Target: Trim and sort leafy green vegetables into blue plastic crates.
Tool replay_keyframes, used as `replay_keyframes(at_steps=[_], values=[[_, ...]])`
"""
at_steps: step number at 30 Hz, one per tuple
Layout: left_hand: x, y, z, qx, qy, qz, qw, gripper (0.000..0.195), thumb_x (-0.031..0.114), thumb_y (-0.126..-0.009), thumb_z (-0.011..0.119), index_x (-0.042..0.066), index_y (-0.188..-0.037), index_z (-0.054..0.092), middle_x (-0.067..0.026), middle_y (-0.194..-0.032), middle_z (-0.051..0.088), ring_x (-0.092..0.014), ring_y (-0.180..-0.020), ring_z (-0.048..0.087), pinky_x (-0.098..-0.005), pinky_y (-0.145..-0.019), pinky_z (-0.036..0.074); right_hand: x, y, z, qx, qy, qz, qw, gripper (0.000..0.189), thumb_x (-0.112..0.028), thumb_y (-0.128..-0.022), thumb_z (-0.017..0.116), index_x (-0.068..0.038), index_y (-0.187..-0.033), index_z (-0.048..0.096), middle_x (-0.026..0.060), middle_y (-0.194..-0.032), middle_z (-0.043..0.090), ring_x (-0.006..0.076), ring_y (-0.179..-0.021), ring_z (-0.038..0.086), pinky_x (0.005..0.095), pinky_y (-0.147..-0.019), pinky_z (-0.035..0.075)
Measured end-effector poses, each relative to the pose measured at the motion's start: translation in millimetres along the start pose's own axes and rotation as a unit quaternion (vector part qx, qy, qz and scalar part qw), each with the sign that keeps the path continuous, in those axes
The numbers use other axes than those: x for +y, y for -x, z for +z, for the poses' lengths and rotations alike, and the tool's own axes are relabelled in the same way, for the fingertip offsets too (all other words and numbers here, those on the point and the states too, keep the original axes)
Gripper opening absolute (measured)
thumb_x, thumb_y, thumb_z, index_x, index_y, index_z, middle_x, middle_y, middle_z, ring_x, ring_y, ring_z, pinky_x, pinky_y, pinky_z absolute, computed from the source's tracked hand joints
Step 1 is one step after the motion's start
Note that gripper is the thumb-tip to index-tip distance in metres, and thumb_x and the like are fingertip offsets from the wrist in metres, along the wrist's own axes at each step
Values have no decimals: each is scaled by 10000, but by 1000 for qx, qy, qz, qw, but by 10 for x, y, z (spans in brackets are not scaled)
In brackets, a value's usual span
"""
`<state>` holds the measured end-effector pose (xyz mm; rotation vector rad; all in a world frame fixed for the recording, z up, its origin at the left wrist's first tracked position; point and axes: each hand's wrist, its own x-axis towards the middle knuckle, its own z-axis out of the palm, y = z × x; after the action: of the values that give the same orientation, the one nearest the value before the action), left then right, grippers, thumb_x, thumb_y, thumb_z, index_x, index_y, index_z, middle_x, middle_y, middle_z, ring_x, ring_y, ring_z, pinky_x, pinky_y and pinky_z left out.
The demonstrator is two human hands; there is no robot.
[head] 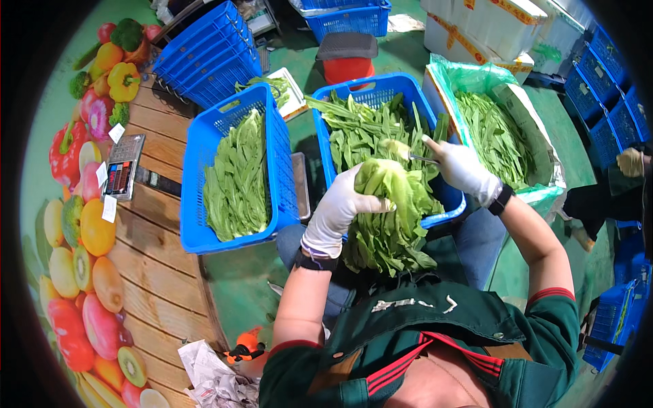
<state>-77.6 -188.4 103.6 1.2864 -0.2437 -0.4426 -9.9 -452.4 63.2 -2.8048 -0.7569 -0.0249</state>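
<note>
My left hand (339, 209), in a white glove, holds a head of leafy lettuce (390, 219) in front of my lap, its leaves hanging down. My right hand (464, 166), gloved too, grips a small knife (423, 159) whose handle is hidden in the fingers. A pale cut stem piece (397, 149) is at the knife's tip. Under and beyond my hands stands a blue plastic basket (327, 148) with loose long leafy greens (357, 122). To the left, another blue basket (191, 214) holds greens laid lengthwise (237, 178).
A foam box lined with green plastic (548, 196) holds more greens at right. Stacked blue baskets (209, 56), a red bin with a dark lid (348, 66) and white foam boxes (479, 30) stand behind. A digital scale (122, 168) rests at left. Another person's hand (631, 162) shows far right.
</note>
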Motion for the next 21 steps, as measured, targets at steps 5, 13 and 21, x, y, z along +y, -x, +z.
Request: replay_keyframes(at_steps=[5, 13, 21], values=[[4, -182, 24, 22, -58, 17, 998, 603, 42, -642, 775, -21, -1194, 541, -62, -1060, 632, -145, -975, 581, -277, -909, 439, -83, -21, -343, 48, -403, -42, 913, 564, -290, -857, 666, -28, -1322, 481, 121, -1027, 649, 196, -976, 616, 334, -855, 477], [78, -468, 226, 177, -305, 153, 923, 1055, 161, -628, 869, 1, -1438, 213, -118, -1158, 545, -189, -1016, 546, -320, -884, 455, -457, -227, -769, 8, -448, -2, 894, 377, -265, -784, 743, -6, -1047, 666, 51, -752, 669, 72, -697, 557, 289, -664, 486], [-479, -226, 426, -30, 188, -65, 980, 791, 652, -838, 482, 49, -1346, 414, -176, -1144, 601, -295, -1040, 602, -467, -893, 485, -779, 77, -463, 423, -253, -71, 867, 546, -128, -700, 806, -25, -1188, 582, 140, -943, 631, 227, -827, 623, 305, -716, 505]])
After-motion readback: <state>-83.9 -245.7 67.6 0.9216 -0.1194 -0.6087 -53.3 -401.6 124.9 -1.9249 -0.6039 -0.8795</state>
